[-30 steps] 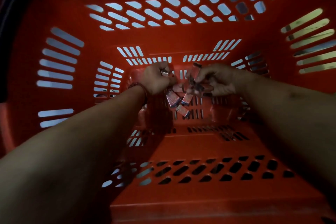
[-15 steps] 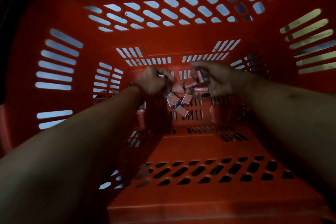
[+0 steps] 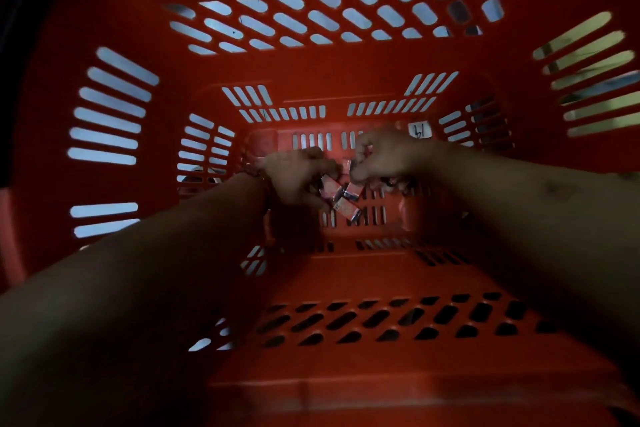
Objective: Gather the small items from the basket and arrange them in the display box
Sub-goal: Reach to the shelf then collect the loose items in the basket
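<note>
**A:** Starting at the left, what's there?

**B:** The slotted side wall of a red plastic shopping basket (image 3: 311,80), seen from above. The left forearm reaches down to its floor, with a beaded bracelet (image 3: 256,170) on the wrist. The left hand (image 3: 291,177) sits at the edge of the pile. Its fingers are curled over and its thumb is tucked under, and it seems to clutch a few of the small boxes (image 3: 341,196).

**A:** And in the middle?

**B:** A loose heap of those small boxes, pinkish, lying at odd angles on the basket floor between the two hands.

**A:** The right side?

**B:** The right hand (image 3: 384,158) comes in from the other side, touching the heap. Its fingers are bent down and look to be pinching one box at the tips, though blur makes that hard to confirm. Just past it, a white label (image 3: 419,131) is stuck on the far wall.

**A:** How far along is the job?

**B:** Early, I'd judge. This is the gathering step. Several boxes lie ungathered in the basket, no display box is in view, and none of the arranging shows.
</note>
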`<control>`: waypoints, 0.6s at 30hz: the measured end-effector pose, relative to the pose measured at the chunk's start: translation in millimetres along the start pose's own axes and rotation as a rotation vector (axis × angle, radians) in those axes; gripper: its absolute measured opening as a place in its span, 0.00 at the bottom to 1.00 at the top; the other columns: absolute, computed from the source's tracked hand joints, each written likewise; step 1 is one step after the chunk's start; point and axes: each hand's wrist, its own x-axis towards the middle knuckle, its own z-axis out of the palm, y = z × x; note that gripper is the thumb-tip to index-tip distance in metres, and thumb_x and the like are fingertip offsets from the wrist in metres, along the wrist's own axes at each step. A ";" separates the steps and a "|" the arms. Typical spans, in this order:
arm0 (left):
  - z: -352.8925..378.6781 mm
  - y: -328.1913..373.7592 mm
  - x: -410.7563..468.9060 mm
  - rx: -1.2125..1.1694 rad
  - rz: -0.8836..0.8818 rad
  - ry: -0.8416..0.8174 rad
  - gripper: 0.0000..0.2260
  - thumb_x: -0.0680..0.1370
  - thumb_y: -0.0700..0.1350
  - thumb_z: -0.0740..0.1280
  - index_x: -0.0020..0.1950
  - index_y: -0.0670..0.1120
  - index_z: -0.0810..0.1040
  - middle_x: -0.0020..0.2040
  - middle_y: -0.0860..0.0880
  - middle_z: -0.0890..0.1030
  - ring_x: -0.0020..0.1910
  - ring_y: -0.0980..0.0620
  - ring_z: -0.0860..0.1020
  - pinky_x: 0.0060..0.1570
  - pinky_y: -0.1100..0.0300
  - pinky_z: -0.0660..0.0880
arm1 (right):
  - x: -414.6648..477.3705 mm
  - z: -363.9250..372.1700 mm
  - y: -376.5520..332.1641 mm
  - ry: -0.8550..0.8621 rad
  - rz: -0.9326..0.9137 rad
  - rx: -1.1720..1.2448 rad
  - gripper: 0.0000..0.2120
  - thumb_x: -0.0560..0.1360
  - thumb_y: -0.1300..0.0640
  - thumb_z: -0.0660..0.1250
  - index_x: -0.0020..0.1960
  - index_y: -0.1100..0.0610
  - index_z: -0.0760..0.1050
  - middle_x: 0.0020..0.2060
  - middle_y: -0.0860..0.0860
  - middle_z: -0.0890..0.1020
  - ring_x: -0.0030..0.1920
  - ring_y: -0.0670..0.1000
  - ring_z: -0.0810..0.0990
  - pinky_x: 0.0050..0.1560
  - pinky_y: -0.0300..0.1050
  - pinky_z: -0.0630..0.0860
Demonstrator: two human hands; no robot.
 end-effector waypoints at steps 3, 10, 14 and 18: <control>-2.7 4.3 -1.0 0.150 -0.005 -0.108 0.31 0.73 0.64 0.71 0.73 0.55 0.71 0.67 0.44 0.73 0.60 0.40 0.79 0.57 0.44 0.78 | -2.8 -0.4 -0.6 0.001 -0.230 -0.412 0.12 0.69 0.52 0.76 0.50 0.47 0.78 0.45 0.44 0.80 0.43 0.47 0.79 0.42 0.45 0.76; -1.4 10.4 -2.2 0.233 -0.020 0.010 0.27 0.78 0.65 0.64 0.72 0.51 0.72 0.64 0.46 0.70 0.53 0.44 0.80 0.49 0.48 0.80 | -6.2 14.2 11.6 0.059 -0.505 -1.062 0.24 0.76 0.45 0.67 0.71 0.42 0.68 0.62 0.50 0.75 0.49 0.48 0.76 0.42 0.44 0.72; 0.6 4.7 -4.8 0.221 -0.038 0.104 0.26 0.80 0.63 0.60 0.66 0.44 0.73 0.60 0.45 0.73 0.50 0.44 0.79 0.43 0.50 0.77 | -7.1 21.5 19.9 0.090 -0.500 -1.136 0.25 0.78 0.44 0.64 0.73 0.44 0.65 0.67 0.54 0.72 0.52 0.51 0.79 0.40 0.44 0.70; 0.4 2.4 -3.8 0.153 -0.098 0.181 0.24 0.79 0.60 0.64 0.67 0.44 0.74 0.59 0.43 0.78 0.51 0.41 0.80 0.46 0.49 0.78 | -2.5 22.7 26.6 0.141 -0.516 -1.076 0.20 0.79 0.44 0.61 0.70 0.45 0.70 0.65 0.54 0.73 0.49 0.52 0.79 0.38 0.44 0.67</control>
